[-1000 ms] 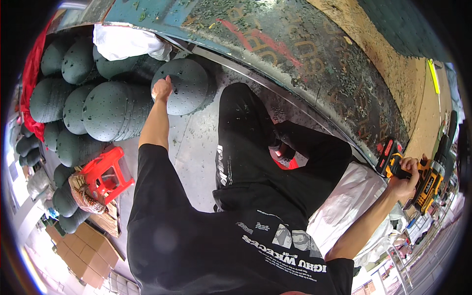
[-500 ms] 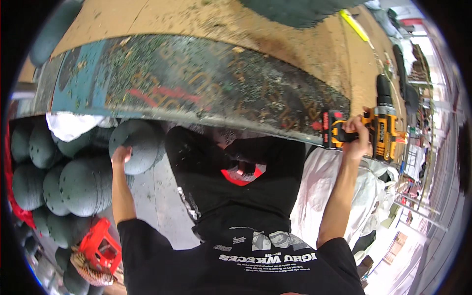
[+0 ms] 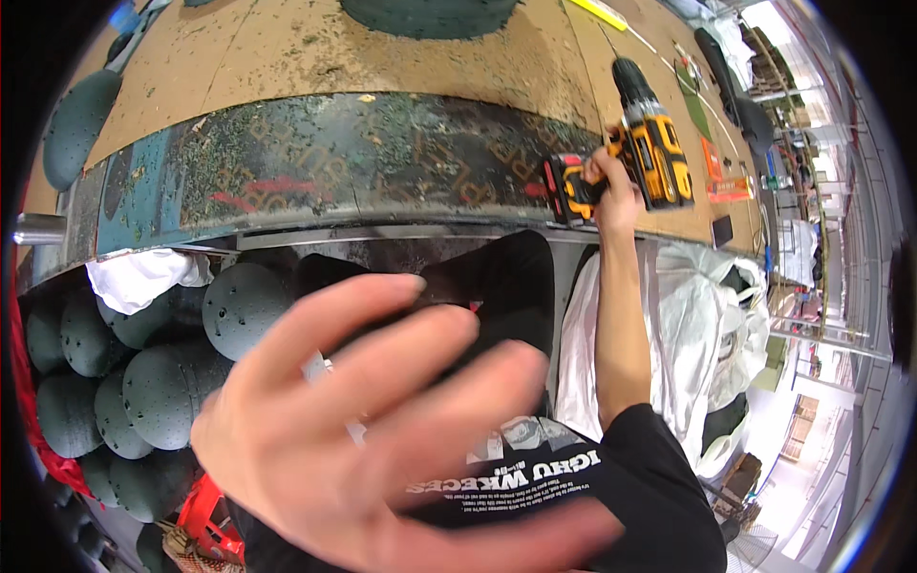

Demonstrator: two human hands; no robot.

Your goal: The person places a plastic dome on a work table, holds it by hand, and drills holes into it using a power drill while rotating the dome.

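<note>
Close in front of the head camera, my left hand [image 3: 353,430] is raised with its fingers spread, slightly smeared by motion and holding nothing. It hides part of my lap and shirt. My right hand [image 3: 616,186] is wrapped round the handle of a yellow and black cordless drill [image 3: 659,158], held over the right end of the worktable. The drill's black chuck points away from me. Left of my lap, a dark green rounded shell [image 3: 244,307] with small holes lies on top of a pile of similar ones.
Green crumbs litter the dark board [image 3: 315,158] along the table's near edge and the brown tabletop [image 3: 287,48] behind it. Another green shell [image 3: 430,14] sits at the far edge of view. White sacks [image 3: 669,325] stand at my right, and a red plastic stool [image 3: 205,516] at lower left.
My left hand has let go of the top shell and come up close to the camera, its fingers spread. The drill has shifted left in the picture, still in my right hand.
</note>
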